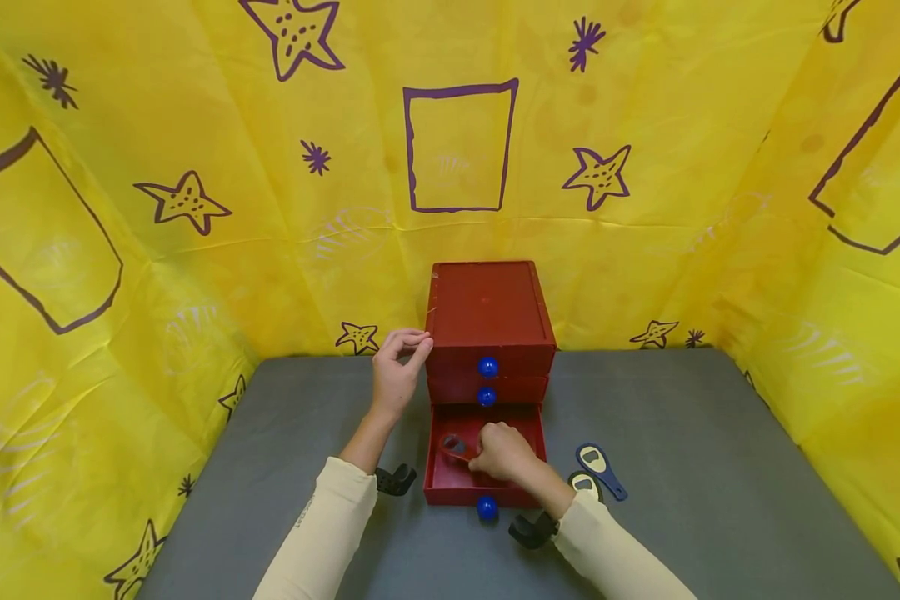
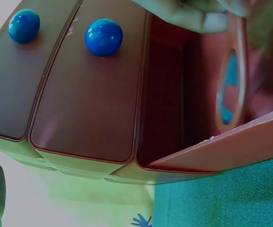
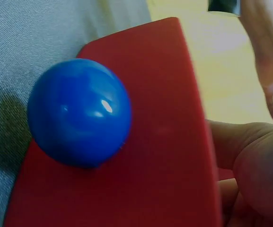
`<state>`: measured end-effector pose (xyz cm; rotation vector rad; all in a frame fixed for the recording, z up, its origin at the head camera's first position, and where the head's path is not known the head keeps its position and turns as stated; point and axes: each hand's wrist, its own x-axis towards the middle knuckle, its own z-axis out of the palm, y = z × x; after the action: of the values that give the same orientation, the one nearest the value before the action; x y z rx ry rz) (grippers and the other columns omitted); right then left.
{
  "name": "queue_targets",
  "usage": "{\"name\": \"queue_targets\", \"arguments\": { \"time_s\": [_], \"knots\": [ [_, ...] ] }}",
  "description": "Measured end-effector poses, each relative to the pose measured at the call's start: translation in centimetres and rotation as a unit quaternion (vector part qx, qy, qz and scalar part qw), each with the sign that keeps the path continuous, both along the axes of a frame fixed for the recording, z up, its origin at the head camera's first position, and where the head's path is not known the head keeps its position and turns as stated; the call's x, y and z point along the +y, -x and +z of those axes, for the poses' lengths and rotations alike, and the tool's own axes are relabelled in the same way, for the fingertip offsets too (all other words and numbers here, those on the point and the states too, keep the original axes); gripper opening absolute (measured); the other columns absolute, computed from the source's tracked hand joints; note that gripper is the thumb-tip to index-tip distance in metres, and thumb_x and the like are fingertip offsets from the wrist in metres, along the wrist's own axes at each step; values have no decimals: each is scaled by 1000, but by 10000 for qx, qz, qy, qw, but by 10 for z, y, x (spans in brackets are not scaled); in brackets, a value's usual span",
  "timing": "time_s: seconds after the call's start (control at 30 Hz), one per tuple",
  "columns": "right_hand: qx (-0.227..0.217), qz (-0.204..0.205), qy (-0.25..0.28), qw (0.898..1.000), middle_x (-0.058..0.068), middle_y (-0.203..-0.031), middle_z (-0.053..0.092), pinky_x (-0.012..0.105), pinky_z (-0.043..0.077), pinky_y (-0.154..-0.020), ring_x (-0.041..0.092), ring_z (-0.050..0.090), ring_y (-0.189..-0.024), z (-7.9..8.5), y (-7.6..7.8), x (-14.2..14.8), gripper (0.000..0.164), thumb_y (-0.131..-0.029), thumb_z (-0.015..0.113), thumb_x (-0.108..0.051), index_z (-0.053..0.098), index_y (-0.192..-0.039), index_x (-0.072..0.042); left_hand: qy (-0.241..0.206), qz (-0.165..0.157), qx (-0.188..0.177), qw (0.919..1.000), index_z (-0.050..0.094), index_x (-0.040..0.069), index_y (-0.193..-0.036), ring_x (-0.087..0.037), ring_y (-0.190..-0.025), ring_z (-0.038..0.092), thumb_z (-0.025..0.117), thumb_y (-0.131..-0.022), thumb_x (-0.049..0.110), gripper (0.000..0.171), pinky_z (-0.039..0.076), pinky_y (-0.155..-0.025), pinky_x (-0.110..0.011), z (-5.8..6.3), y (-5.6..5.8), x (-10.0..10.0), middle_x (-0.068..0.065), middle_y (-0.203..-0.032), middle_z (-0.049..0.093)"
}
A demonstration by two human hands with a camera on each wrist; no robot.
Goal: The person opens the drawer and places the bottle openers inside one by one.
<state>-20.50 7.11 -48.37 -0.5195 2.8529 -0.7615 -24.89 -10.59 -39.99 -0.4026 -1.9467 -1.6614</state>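
Note:
A red drawer cabinet [image 1: 487,304] stands at the back of the table, its bottom drawer [image 1: 457,497] pulled out. My right hand [image 1: 504,452] reaches inside this drawer and grips a red bottle opener [image 1: 461,451] by its handle. The opener's ringed head points left in the head view; in the left wrist view its loop [image 2: 242,90] hangs down beside the drawer wall. Up at the cabinet's front left corner, my left hand [image 1: 396,375] touches the edge with thumb and fingertips. The right wrist view has the drawer's blue knob [image 3: 79,113] close up, the opener hidden behind the drawer front.
Right of the drawer, a blue bottle opener [image 1: 612,483] and a dark one [image 1: 585,483] lie on the grey table [image 1: 667,417], the dark one partly under my right forearm. Two upper drawers with blue knobs [image 1: 487,367] are closed. Yellow patterned cloth [image 1: 270,275] walls surround the table.

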Motion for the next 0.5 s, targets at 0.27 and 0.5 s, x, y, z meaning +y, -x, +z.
{"name": "queue_targets", "arguments": {
  "time_s": [0.27,0.5],
  "knots": [
    [-121,-104,-332,9993,-2,-48,48,28,38,-52,15,44,-51,-10,-3,-12,37,-73,82,-23,55,-51,-12,-22,-19,57,10000,69,-13,-96,0,-85,58,69,-86,-2,15,51,-76,-17,-1,1,1,-30,-102,63],
    [-241,-90,-161,9995,-2,-47,47,26,35,-49,15,43,-50,-12,-6,-12,40,-77,80,-30,56,-51,-12,-140,-7,156,9998,69,-15,-95,-1,-85,57,69,-85,-4,15,48,-76,-11,-2,1,2,-32,-100,63]
  ]
}}
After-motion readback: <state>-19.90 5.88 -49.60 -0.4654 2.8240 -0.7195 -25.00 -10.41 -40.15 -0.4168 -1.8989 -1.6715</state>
